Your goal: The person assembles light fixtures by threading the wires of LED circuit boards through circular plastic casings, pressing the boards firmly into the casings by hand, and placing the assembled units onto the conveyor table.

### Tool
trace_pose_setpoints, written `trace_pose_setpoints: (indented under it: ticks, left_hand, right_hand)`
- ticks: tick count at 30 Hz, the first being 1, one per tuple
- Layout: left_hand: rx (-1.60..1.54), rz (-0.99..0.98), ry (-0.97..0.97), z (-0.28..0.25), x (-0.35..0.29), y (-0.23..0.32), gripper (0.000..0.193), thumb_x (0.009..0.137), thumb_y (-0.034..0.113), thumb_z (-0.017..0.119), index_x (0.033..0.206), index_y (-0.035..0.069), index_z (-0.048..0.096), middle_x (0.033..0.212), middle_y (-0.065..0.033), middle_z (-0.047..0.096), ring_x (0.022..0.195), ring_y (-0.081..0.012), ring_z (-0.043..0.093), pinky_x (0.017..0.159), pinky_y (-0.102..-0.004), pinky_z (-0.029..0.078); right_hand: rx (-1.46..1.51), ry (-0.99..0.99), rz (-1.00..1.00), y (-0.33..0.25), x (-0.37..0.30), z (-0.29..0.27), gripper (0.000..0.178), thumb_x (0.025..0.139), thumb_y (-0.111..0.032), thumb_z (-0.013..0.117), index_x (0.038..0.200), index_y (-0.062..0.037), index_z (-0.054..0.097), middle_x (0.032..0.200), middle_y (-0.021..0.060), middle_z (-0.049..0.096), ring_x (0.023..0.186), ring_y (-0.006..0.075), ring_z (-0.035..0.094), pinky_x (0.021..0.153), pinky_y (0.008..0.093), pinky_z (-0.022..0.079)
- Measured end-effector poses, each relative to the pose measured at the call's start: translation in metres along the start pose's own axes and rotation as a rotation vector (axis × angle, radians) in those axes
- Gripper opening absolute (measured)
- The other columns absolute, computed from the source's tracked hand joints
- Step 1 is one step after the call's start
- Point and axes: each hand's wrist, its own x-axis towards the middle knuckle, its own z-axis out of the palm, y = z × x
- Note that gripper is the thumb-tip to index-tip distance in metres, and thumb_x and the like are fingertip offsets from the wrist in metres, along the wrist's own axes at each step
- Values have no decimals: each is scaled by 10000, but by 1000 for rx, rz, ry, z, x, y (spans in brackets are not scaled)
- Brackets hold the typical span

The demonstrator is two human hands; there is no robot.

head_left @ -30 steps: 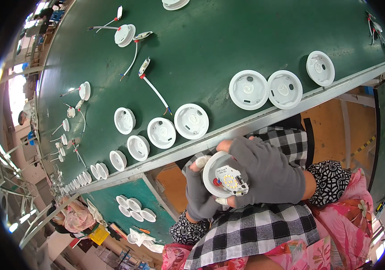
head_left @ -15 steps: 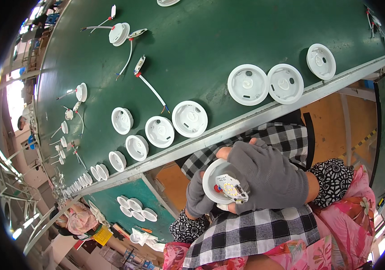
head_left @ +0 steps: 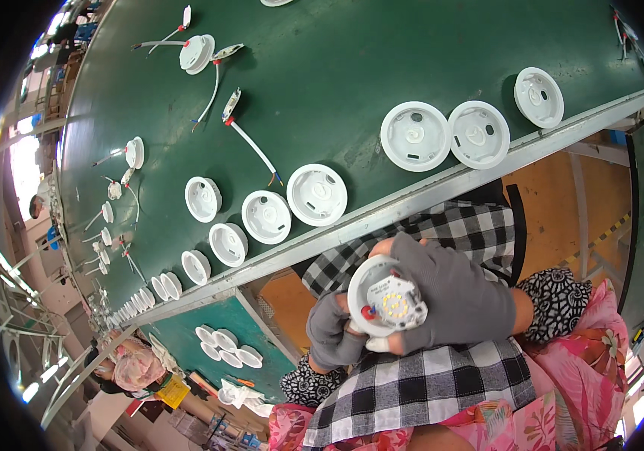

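Observation:
Above my lap, both gloved hands hold a round white plastic lamp housing [head_left: 359,299]. My left hand [head_left: 331,331] is closed around its lower left side, its fingers partly hidden. From the right, my right hand [head_left: 446,301] grips the housing, fingers at the top and thumb at the bottom. An LED circuit board [head_left: 397,302], white with a ring of yellow chips, lies over the housing's opening near my right fingers. Beside it a red piece [head_left: 368,312] shows inside the rim. Grey fingerless gloves cover both hands, and the right thumb has a white wrap.
A green worktable [head_left: 322,75] with a metal edge [head_left: 382,213] lies ahead. Open white housings [head_left: 317,195] line that edge. Farther back, a driver board with a white cable [head_left: 250,143] lies loose. More housings [head_left: 228,340] rest on a lower green surface to the left. Another person [head_left: 137,368] sits there.
The LED board has turned flatter toward me, so its chip ring and face show more fully. The housing has shifted slightly right and up in my hands.

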Motion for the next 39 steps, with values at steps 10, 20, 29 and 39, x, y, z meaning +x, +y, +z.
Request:
trace_pose_setpoints:
  ticks: [10, 20, 29, 39]
  left_hand:
    - [46, -562, -447, 8, 7, 39, 239, 833, 90, 577, 1062, 24, 553, 633, -168, 540, 545, -312, 559, 532, -371, 424]
    - [-236, -287, -488, 27, -46, -12, 177, 940, 96, 575, 1100, 37, 530, 853, -122, 639, 669, -288, 634, 601, -338, 480]
    - [-242, -323, -625, 27, -41, -9, 129, 924, 64, 616, 1034, 45, 553, 789, -117, 647, 687, -278, 671, 586, -356, 496]
    - [12, -407, -751, 4, 0, 14, 319, 880, 161, 694, 1138, 58, 537, 895, -131, 645, 797, -285, 671, 667, -349, 516]
  right_hand:
    - [-504, -214, -150, 23, -19, 9, 1114, 541, -428, 889, 1449, -103, 332, 1224, 172, 369, 1118, 371, 452, 913, 360, 458]
    - [433, -267, 142, 78, -56, 46, 568, 655, -279, 798, 1100, -64, 518, 1051, 71, 494, 1015, 200, 520, 910, 327, 413]
    - [717, -181, 179, 94, -67, 59, 629, 686, -488, 816, 1057, -63, 540, 1032, 64, 490, 990, 181, 513, 885, 317, 407]
    - [528, -212, 261, 73, -53, 36, 650, 722, -484, 787, 1119, -59, 496, 1026, 81, 497, 981, 201, 522, 873, 320, 421]
